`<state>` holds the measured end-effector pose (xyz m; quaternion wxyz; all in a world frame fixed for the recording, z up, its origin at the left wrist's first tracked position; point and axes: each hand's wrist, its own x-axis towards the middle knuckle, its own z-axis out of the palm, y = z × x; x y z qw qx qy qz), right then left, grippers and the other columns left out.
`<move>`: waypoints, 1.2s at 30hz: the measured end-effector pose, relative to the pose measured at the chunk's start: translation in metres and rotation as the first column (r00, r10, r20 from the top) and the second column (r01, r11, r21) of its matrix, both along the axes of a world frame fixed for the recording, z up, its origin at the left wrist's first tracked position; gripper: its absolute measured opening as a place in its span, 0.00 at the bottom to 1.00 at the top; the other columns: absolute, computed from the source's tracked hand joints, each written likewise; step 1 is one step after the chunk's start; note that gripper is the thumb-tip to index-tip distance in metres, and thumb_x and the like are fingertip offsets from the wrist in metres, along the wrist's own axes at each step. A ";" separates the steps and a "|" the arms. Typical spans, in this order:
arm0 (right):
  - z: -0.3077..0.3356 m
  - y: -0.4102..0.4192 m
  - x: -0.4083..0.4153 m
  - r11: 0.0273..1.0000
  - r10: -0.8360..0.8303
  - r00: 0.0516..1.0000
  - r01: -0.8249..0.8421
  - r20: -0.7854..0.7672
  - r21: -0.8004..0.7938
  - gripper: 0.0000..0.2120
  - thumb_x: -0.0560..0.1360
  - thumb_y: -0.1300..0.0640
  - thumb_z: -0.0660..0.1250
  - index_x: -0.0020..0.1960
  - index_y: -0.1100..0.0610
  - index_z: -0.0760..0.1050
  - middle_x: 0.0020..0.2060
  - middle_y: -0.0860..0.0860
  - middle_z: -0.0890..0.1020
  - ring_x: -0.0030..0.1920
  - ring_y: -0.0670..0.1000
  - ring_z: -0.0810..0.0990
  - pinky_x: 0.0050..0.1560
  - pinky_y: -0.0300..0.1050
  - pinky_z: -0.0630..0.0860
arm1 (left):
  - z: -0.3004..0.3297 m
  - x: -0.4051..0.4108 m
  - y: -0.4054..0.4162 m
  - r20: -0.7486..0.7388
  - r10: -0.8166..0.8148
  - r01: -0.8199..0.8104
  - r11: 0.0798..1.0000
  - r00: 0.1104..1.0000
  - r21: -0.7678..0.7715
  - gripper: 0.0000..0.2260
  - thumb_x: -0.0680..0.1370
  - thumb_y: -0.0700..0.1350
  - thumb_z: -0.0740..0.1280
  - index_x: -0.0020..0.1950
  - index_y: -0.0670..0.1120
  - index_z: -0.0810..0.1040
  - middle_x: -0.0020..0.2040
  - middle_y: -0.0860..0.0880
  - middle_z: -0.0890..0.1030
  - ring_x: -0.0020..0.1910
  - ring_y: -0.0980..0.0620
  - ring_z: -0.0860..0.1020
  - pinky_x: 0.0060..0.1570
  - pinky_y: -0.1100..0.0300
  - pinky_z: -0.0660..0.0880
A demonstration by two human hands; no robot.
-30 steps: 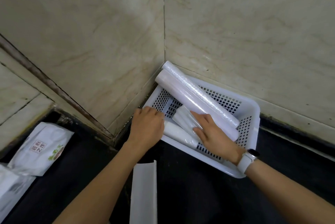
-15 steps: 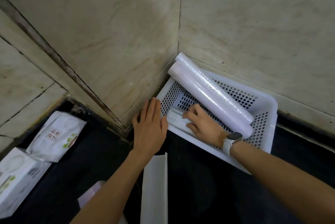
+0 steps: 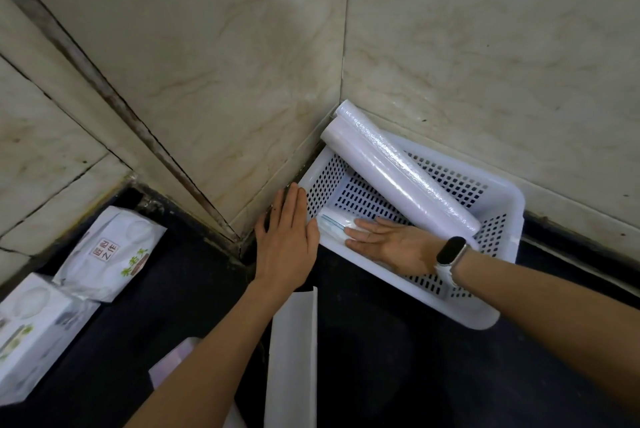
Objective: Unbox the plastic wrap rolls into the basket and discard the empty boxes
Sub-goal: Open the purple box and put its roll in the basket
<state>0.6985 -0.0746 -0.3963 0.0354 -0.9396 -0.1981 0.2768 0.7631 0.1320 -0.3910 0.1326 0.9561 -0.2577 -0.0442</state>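
Observation:
A white perforated basket [image 3: 498, 292] sits in the corner of the tiled walls on a dark counter. Two long plastic wrap rolls [image 3: 394, 171] lie slanted across it, their upper ends sticking out over the corner. Smaller wrapped rolls [image 3: 330, 225] lie flat along the basket's near-left wall. My right hand [image 3: 391, 246] rests flat with fingers spread on those small rolls inside the basket. My left hand [image 3: 287, 240] lies flat and open against the basket's left outer corner. A long empty white box [image 3: 294, 355] lies open on the counter below my hands.
Two white packages, one a soft pack [image 3: 110, 254] and one a box [image 3: 31, 334], sit at the left on the counter. Another pale box corner [image 3: 173, 362] shows under my left forearm. Marble tile walls close in behind the basket.
My right hand has flattened out over the small rolls, pressing them down along the basket wall. My left hand slid a little up along the basket's corner. The view has shifted slightly.

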 end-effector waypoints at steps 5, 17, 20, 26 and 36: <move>0.026 0.006 -0.010 0.837 -0.383 0.915 0.288 0.123 0.465 0.19 0.79 0.61 0.53 0.69 0.55 0.64 0.72 0.50 0.65 0.74 0.48 0.51 0.74 0.43 0.50 | 0.008 0.002 0.000 -0.028 0.001 0.000 1.000 1.000 0.017 0.25 0.80 0.51 0.49 0.75 0.47 0.49 0.78 0.48 0.52 0.76 0.47 0.50 0.70 0.41 0.56; 0.016 -0.019 -0.008 0.688 -0.672 0.555 0.713 0.490 0.135 0.32 0.69 0.49 0.67 0.66 0.60 0.60 0.65 0.60 0.66 0.63 0.60 0.65 0.64 0.57 0.64 | 0.003 -0.007 -0.014 -0.010 0.078 -0.079 0.994 0.997 -0.073 0.21 0.79 0.47 0.53 0.72 0.46 0.62 0.77 0.46 0.56 0.75 0.47 0.56 0.69 0.42 0.57; 0.018 -0.025 -0.008 0.695 -0.689 0.573 0.697 0.444 0.176 0.35 0.68 0.45 0.65 0.68 0.60 0.59 0.70 0.60 0.62 0.68 0.60 0.61 0.69 0.58 0.61 | 0.000 -0.007 -0.012 0.006 0.071 -0.071 0.994 0.997 -0.085 0.20 0.79 0.47 0.53 0.71 0.46 0.63 0.76 0.45 0.58 0.74 0.47 0.57 0.68 0.40 0.59; 0.049 -0.042 -0.021 0.689 -0.722 0.604 0.582 0.338 0.432 0.31 0.68 0.51 0.68 0.66 0.55 0.58 0.47 0.53 0.77 0.37 0.50 0.74 0.28 0.30 0.65 | -0.002 -0.007 -0.013 0.027 0.071 -0.067 0.990 0.997 -0.127 0.20 0.79 0.45 0.56 0.70 0.44 0.65 0.75 0.44 0.61 0.74 0.45 0.60 0.68 0.40 0.59; 0.025 -0.053 0.012 0.610 -0.788 0.565 0.665 0.243 0.431 0.29 0.70 0.55 0.70 0.66 0.60 0.63 0.59 0.60 0.73 0.57 0.57 0.71 0.60 0.55 0.71 | -0.001 -0.008 -0.011 0.062 0.046 -0.044 0.999 0.997 -0.028 0.24 0.79 0.48 0.51 0.75 0.45 0.51 0.77 0.45 0.55 0.76 0.45 0.52 0.70 0.40 0.57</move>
